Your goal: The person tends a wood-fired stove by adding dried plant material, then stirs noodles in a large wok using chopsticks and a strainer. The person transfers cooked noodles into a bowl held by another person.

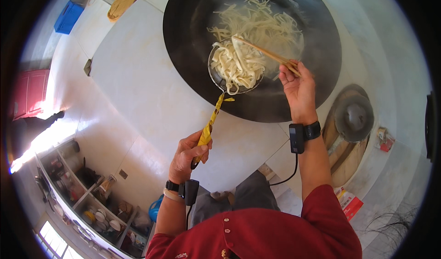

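My left hand (191, 154) grips the yellow-wrapped handle (209, 129) of a round wire strainer (215, 78). Wide pale noodles (237, 64) fill the strainer, which is held over the near side of a large black wok (187, 48). Between the fingers of my right hand (295, 86) is a pair of wooden chopsticks (268, 53); their tips touch the noodles at the strainer's far edge. More noodles (255, 21) lie in cloudy, steaming water in the wok beyond.
The wok sits in a pale tiled counter (137, 66). To the right are a metal ladle or small pan (354, 117) on a wooden board (348, 162) and a red-and-white box (348, 204). Shelves of bowls (100, 216) stand lower left; a blue container (69, 17) is upper left.
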Action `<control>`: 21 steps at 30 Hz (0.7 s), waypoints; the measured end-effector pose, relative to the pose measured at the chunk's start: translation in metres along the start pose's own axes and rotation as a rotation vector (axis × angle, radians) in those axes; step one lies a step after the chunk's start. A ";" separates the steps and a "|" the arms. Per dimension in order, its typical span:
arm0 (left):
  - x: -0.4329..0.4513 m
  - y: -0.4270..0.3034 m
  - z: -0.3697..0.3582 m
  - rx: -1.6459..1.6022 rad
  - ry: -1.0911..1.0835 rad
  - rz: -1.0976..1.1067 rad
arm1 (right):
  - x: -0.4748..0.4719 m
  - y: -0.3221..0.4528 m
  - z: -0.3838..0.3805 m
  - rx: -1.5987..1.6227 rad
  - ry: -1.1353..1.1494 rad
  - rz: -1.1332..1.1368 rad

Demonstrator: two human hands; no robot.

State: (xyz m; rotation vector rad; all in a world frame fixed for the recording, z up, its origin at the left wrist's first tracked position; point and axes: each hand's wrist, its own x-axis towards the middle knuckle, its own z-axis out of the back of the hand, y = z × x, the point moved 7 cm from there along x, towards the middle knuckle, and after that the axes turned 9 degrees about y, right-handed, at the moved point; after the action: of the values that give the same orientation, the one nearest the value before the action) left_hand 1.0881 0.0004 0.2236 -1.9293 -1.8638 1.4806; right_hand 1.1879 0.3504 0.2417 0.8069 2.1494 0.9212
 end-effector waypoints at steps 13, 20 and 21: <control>0.001 0.005 -0.003 -0.056 0.006 -0.034 | -0.052 0.050 0.003 -0.128 0.087 0.035; 0.001 0.006 -0.001 -0.057 0.015 -0.032 | -0.048 0.060 0.009 -0.382 -0.040 0.172; 0.002 0.006 -0.001 -0.060 0.016 -0.031 | -0.044 0.055 0.006 -0.352 -0.014 0.149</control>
State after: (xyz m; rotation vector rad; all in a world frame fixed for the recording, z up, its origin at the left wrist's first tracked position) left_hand 1.0927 0.0006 0.2195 -1.9229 -1.9437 1.4127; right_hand 1.2341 0.3510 0.2955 0.7969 1.8585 1.3200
